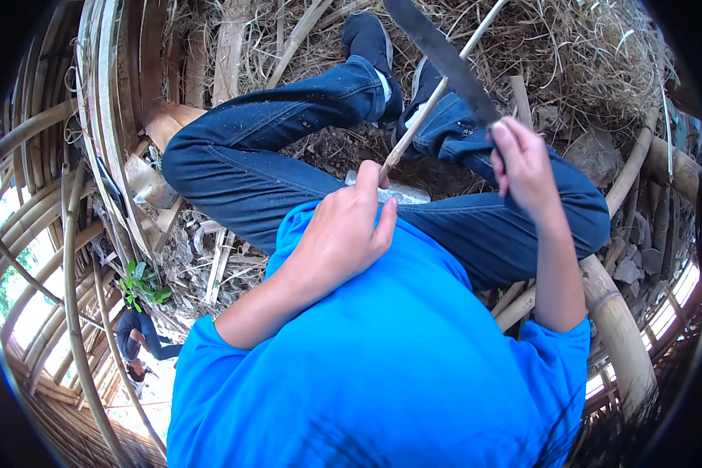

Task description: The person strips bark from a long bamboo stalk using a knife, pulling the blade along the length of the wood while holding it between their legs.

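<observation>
My left hand (349,228) is closed around the near end of a thin bamboo strip (425,113), which slants up and to the right between my legs. In my right hand (524,165) is the handle of a machete, gripped with the fingers wrapped round it. The machete's long dark blade (448,61) points up and to the left, and it crosses the strip in the picture; whether the two touch I cannot tell. A pale grey block (402,193) lies just beyond my left hand, partly hidden by it.
Dry shavings (593,54) cover the ground at the far right. A thick bamboo pole (618,331) lies by my right elbow, with stones (597,160) farther off. Curved bamboo slats (35,203) wall the left side, and another person (139,335) is beyond, near a green plant (139,285).
</observation>
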`<state>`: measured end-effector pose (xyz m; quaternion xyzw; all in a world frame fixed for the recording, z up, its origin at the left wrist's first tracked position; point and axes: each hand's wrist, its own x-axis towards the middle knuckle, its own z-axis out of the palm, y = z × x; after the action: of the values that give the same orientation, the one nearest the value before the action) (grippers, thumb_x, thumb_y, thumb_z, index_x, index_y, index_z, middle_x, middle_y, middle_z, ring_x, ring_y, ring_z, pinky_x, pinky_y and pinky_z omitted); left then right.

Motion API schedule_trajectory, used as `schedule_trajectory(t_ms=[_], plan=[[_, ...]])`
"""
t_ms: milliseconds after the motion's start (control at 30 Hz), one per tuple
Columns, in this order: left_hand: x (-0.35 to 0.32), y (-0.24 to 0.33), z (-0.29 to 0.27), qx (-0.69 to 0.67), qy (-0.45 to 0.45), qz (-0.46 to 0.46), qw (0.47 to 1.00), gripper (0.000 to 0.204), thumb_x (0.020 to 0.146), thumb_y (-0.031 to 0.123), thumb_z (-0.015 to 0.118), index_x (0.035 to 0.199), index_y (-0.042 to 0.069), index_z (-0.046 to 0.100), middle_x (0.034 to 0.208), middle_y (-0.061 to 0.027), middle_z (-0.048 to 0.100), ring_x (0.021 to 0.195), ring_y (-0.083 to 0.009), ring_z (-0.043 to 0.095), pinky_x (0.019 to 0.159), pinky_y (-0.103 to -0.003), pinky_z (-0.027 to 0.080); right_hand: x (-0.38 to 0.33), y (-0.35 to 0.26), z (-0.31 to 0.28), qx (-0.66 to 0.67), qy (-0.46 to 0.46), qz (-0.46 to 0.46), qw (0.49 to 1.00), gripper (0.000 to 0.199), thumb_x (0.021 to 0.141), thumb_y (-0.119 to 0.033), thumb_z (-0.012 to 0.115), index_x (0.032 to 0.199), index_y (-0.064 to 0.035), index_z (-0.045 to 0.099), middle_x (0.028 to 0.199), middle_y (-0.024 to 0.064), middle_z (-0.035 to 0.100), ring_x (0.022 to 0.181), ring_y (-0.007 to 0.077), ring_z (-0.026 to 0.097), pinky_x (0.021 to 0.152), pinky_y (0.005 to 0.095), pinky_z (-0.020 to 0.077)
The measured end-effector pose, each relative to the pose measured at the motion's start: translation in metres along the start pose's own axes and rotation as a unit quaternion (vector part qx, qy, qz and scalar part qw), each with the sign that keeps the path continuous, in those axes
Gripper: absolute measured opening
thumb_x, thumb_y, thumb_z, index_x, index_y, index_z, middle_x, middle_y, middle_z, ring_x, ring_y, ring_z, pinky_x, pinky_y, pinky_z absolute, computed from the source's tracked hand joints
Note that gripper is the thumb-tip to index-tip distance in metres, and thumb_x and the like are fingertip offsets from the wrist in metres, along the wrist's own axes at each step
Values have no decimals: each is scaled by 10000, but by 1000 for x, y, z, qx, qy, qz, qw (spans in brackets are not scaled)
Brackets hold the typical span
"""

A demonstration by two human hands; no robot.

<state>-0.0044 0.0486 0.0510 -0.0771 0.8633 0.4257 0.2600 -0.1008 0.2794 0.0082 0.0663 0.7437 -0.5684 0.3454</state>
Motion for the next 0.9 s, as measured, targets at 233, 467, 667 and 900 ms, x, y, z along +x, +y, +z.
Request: schedule_trajectory(t_ms=[233,467,667,900], plan=[[-3,0,-1,-2,-2,-3,1000,247,867,107,594,1033,-9,452,563,-166,521,561,-378,576,538,-465,411,2,0,1,5,2,-8,1000,257,1002,-243,458,884,-31,540,532,-20,439,383,41,410,349,208,334],[-3,-2,1,-1,0,11,1000,258,859,106,602,1037,-10,456,543,-148,515,517,-354,563,507,-461,398,-1,1,5,26,16,-13,999,280,1005,-260,438,887,-26,536,542,-20,440,384,42,410,348,206,338],[-5,-2,0,6,-4,1,1000,246,866,104,593,1028,-7,445,545,-164,520,556,-381,573,540,-472,408,-7,-1,14,25,-9,3,1000,294,1003,-282,450,892,-22,535,550,-19,442,385,42,403,346,204,341],[-5,-1,-1,0,-12,-4,1000,257,866,115,599,1029,-8,444,560,-172,529,560,-376,578,546,-467,416,-5,-2,8,27,-31,12,999,268,1006,-261,448,904,-27,531,551,-19,446,387,43,409,344,211,342]])
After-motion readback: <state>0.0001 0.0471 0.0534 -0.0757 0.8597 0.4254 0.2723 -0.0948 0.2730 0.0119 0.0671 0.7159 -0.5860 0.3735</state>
